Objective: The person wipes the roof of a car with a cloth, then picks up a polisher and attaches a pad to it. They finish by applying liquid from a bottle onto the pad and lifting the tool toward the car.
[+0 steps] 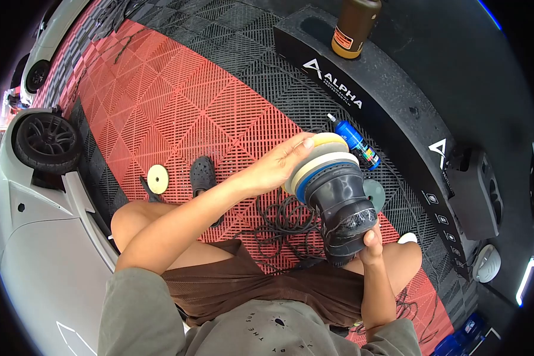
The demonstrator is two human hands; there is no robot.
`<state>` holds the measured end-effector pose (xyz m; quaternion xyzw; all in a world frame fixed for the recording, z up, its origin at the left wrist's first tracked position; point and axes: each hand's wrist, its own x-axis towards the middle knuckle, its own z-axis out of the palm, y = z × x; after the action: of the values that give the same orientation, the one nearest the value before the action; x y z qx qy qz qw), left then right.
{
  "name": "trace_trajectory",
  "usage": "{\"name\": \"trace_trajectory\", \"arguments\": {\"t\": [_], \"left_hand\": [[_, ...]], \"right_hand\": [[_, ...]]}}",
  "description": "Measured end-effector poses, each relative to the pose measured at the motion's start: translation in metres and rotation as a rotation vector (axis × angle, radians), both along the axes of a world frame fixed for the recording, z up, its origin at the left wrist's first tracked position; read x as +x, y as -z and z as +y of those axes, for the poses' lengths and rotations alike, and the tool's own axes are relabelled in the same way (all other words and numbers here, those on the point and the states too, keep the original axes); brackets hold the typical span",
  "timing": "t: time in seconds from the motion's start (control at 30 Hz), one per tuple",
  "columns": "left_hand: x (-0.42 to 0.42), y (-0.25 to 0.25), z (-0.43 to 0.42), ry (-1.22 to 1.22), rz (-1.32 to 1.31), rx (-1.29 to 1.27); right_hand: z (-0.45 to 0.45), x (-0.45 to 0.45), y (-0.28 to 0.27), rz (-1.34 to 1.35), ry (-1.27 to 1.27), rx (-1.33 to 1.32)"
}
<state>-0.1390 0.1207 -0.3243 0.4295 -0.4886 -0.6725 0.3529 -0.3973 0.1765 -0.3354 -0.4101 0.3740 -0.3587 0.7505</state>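
My right hand [371,244] grips the rear of a black car polisher [341,204], held tilted over my lap with its pad end up and away from me. A blue-edged backing plate and a pale disc sit at that end. My left hand [282,163] is closed on the edge of a round polishing pad [329,142], grey with a yellow rim, up against the polisher's head. Whether this pad is attached or apart, I cannot tell. My left fingers are partly hidden behind it. A blue bottle [356,144] with a white nozzle lies just beyond the pad.
Another yellow pad [158,179] lies on the red floor tiles beside a black clog [203,173]. Coiled black cable [285,222] lies between my legs. A grey-green disc [374,194] is right of the polisher. A brown bottle [356,29] stands on the black ledge [391,89]. A car [47,237] is at left.
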Motion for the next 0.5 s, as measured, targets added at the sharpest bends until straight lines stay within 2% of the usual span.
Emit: {"name": "trace_trajectory", "arguments": {"t": [0.5], "left_hand": [[-0.0013,-0.0011,0.0017,0.013,0.009,-0.03]], "right_hand": [[0.0002,0.0061,-0.0015,0.005,-0.016,-0.007]]}}
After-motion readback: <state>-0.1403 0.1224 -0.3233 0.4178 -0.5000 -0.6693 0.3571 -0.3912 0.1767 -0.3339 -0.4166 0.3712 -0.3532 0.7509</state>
